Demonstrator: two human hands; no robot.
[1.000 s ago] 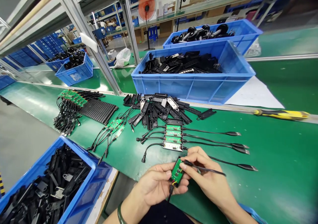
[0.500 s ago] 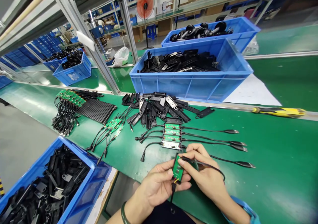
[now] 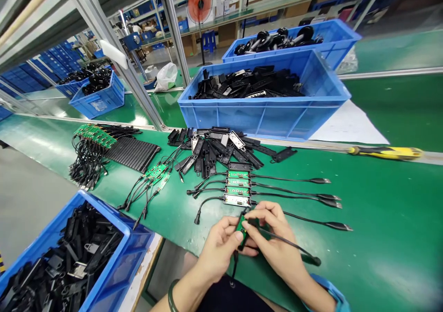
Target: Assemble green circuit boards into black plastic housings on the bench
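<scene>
Circuit board (image 3: pixel 241 225) partly covered by left hand (image 3: pixel 218 243), right hand (image 3: pixel 275 234), both gripping it; details unclear.

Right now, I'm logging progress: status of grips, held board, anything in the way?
Left grip, right grip on board. Partly hidden by both. Nothing else seen blocking.

No legible text, labels, numbers, signs

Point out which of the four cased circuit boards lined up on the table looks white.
The board at the row's near end, lowest in the picture; its face looks whitish, while the other three boards show green.
</scene>
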